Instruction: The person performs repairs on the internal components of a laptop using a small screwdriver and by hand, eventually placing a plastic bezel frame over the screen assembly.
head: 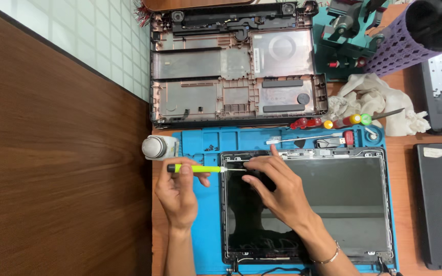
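The left hand (178, 191) grips a yellow screwdriver (196, 168), its tip at the screen's (333, 199) 10 o'clock corner. The right hand (274, 191) rests there, fingers loosely spread, holding nothing, on the blue mat (205, 240).

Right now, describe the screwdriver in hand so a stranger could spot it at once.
Find the blue work mat with the laptop screen panel on it. At the panel's top-left corner, the left hand holds the screwdriver. Its handle is bright yellow-green, unlike the red-handled tools above.

Two bare forearms without sleeves, a thin metal bracelet (329, 254) on the right wrist
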